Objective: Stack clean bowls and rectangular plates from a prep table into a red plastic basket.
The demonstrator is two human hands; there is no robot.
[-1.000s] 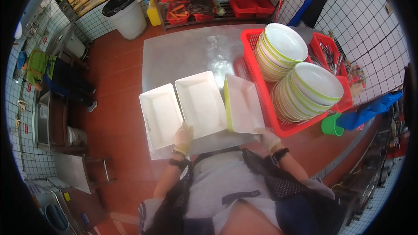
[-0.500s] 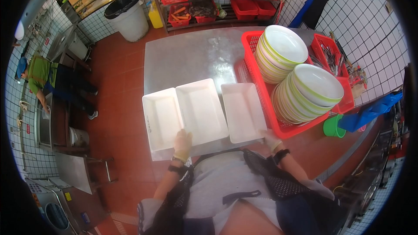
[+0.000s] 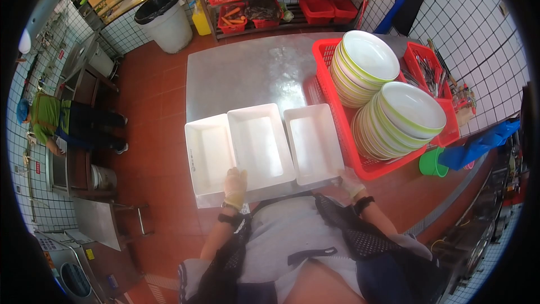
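Three white rectangular trays stand side by side along the near edge of a metal table: a left tray (image 3: 211, 155), a middle tray (image 3: 261, 146) and a right tray (image 3: 314, 143). Nothing lies in them. My left hand (image 3: 235, 187), in a pale glove, has its fingers closed over the near rim where the left and middle trays meet. At the near right corner of the right tray, my gloved right hand (image 3: 351, 184) grips the rim. Part of its fingers is hidden by the tray edge.
Right of the trays, a red basket (image 3: 326, 73) holds tall stacks of green-rimmed bowls (image 3: 413, 110). Red bins of utensils (image 3: 432, 73) stand beyond it. The metal table (image 3: 236, 73) extends behind the trays. A co-worker (image 3: 50, 115) stands far left by a counter.
The right tray has shifted slightly left, narrowing the gap beside the middle tray. My hands stay at nearly the same places on the rims. The co-worker's upper body has moved a little.
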